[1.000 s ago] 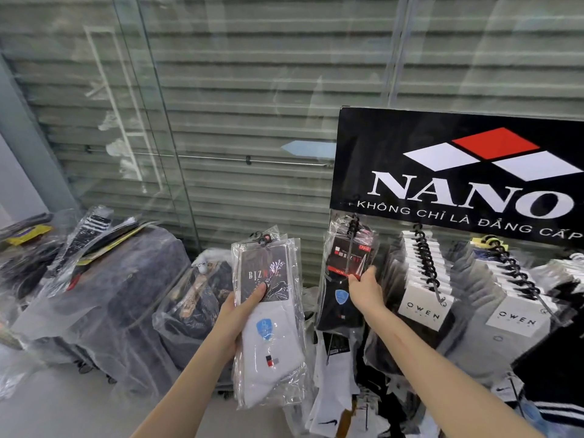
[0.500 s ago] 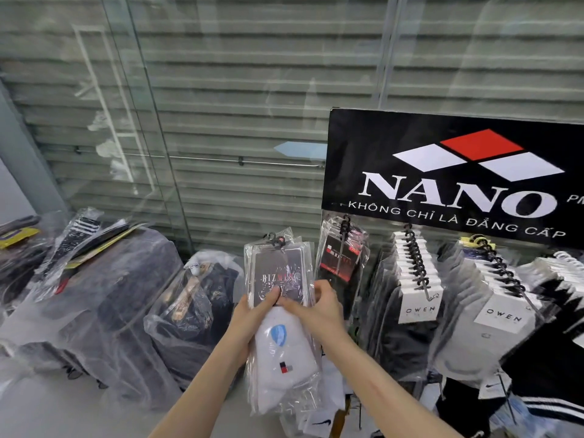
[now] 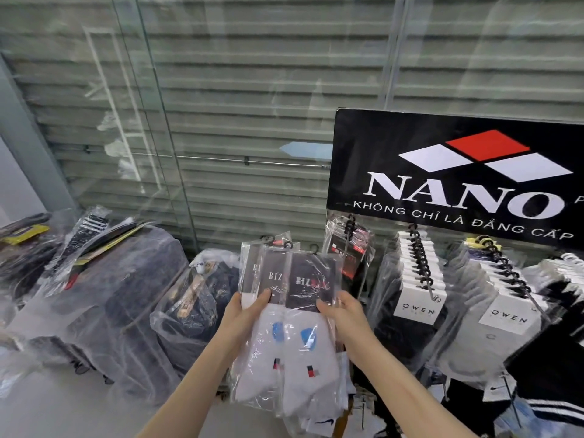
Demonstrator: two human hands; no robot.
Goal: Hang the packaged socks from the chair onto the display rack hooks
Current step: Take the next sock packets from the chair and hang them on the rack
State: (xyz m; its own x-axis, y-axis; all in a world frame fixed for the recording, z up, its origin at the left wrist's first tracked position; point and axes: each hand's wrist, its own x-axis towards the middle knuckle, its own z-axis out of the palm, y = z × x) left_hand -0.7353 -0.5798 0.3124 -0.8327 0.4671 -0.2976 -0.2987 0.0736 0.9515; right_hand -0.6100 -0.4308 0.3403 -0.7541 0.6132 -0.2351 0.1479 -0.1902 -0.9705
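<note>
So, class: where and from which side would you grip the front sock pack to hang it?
Pinch the front pack at its dark header card, from the right edge, likely: it fans out rightmost, and this leaves its top hook free.

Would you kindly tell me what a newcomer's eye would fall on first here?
The black NANO sign with its red and white diamonds dominates the upper right. At centre, the left hand and right hand hold fanned sock packets, white socks under dark cards. Rows of OWEN packs hang below the sign.
</note>
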